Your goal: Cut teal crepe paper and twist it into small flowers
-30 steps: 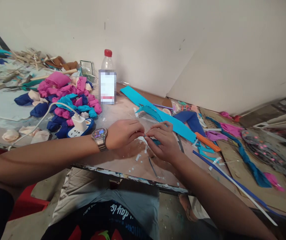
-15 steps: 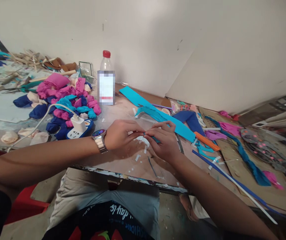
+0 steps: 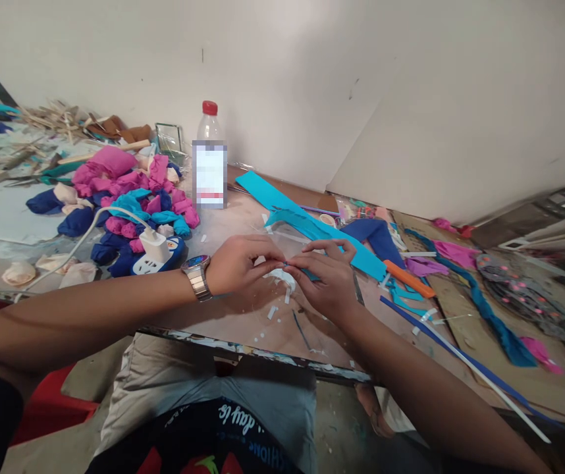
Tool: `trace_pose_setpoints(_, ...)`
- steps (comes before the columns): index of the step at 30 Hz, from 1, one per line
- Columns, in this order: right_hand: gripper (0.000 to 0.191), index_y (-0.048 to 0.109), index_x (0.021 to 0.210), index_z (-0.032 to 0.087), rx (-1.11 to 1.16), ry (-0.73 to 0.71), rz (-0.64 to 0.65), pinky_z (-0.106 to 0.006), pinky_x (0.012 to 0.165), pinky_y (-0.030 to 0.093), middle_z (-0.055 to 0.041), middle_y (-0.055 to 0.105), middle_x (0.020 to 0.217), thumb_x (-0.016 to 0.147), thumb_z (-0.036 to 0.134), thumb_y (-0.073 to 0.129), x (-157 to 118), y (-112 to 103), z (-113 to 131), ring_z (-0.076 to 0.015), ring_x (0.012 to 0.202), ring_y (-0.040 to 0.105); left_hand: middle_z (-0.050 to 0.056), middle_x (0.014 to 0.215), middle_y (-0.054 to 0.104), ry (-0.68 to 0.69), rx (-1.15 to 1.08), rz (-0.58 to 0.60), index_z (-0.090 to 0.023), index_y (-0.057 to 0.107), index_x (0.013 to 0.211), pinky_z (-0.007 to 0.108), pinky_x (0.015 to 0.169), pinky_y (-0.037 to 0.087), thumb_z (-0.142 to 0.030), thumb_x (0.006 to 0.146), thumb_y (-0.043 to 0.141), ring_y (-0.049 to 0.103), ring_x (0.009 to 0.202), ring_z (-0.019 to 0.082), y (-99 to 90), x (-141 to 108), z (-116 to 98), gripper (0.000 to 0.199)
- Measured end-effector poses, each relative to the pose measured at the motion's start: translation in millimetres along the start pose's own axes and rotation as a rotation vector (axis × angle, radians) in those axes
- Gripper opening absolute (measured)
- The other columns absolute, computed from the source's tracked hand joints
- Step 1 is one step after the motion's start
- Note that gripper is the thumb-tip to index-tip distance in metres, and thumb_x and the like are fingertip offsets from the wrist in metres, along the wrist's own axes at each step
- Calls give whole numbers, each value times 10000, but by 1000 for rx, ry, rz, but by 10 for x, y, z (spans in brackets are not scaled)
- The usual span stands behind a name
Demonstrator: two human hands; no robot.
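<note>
Centrally, both hands meet above the near part of the worktable (image 3: 243, 316), fingertips almost touching. Left hand (image 3: 245, 264): thumb and fingers drawn together in a pinch at one end of a small blue piece (image 3: 285, 264). Right hand (image 3: 326, 276): thumb and index finger pinch the same piece just beside the left fingertips; its other fingers are bent, the upper ones raised. More blue shows beneath the right fingers; whether it is all one piece cannot be told. The piece's full shape is hidden by the grip.

Worn on the left wrist: a watch (image 3: 196, 273) with a metal band.

Surroundings, beyond the hands: a long turquoise strip (image 3: 257, 191) lies diagonally, with a crumpled turquoise piece (image 3: 292, 220) partly over it. Near its right end lie an orange tool (image 3: 409, 279) and a folded dark blue piece (image 3: 378, 238). White scraps (image 3: 272, 312) and a thin dark strip (image 3: 301, 329) lie on the tabletop near the hands.

Left side: a pile of pink, blue and turquoise bundles (image 3: 129, 181); in front of it, a power strip (image 3: 148, 263) with a white plug (image 3: 155, 243) seated in it. An upright bottle (image 3: 209, 125), red-capped, label blurred, stands right of the pile.
</note>
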State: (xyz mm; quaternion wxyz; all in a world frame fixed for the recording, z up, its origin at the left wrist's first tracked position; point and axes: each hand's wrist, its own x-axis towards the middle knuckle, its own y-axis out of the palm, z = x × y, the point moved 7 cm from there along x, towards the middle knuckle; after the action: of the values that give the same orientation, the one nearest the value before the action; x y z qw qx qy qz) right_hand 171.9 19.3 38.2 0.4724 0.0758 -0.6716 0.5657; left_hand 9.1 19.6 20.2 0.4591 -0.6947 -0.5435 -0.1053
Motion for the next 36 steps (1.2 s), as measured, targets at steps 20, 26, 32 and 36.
trace_pose_setpoints(20, 147, 748, 847, 251, -13, -11, -32, -456, 993, 301, 16, 799, 781, 956, 349, 762, 1, -22, 12, -239, 940, 719, 62, 893, 741, 18, -36, 18, -156, 732, 1012, 264, 706, 486, -258, 1024, 590, 659, 774, 150, 35, -10, -18, 175)
trace_pose_setpoints(26, 153, 755, 849, 256, -24, -2, -15, -452, 991, 303, 9, 804, 794, 963, 358, 750, -2, -16, 4, -239, 946, 718, 66, 915, 764, 5, -58, 14, -161, 745, 1024, 270, 728, 503, -276, 1025, 609, 680, 800, 156, 52, -11, -9, 178)
trace_pose_setpoints(32, 118, 747, 859, 253, -9, -1, -23, -456, 1011, 293, 19, 798, 797, 946, 327, 774, 6, -25, 2, -238, 948, 717, 64, 912, 781, -26, -69, -5, -159, 767, 1025, 260, 719, 507, -279, 1016, 638, 680, 773, 147, 61, -16, 20, 177)
trace_pose_setpoints(36, 127, 738, 858, 250, -3, -11, -33, -453, 1008, 295, 22, 789, 779, 941, 336, 781, 8, -28, 7, -238, 937, 716, 67, 923, 786, -37, -90, -2, -164, 771, 1030, 265, 729, 511, -281, 1016, 635, 691, 794, 154, 73, -23, 32, 180)
